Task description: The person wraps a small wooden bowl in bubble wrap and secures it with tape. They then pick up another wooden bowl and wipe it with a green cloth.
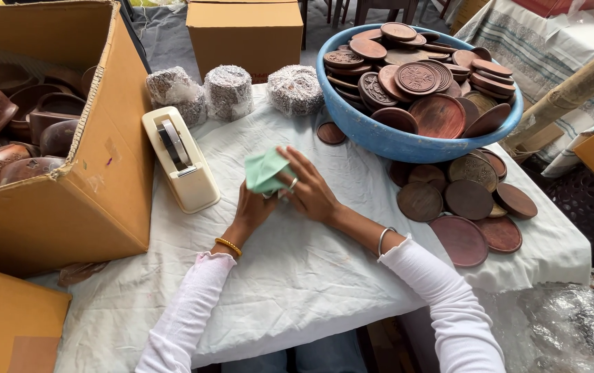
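Both hands meet at the middle of the white-covered table (297, 276). My left hand (252, 207) grips something from below, mostly hidden under a light green cloth (266, 169). My right hand (310, 190), with a ring on one finger, lies over the cloth and presses it against the hidden thing. What is inside the cloth cannot be seen. Both arms wear white sleeves and a bangle at the wrist.
A blue bowl (373, 135) heaped with round carved wooden discs stands at the back right, more discs (469, 200) lie beside it. A cream tape dispenser (179, 159), three bubble-wrapped bundles (228, 90), and an open cardboard box (96, 173) of wooden bowls are to the left.
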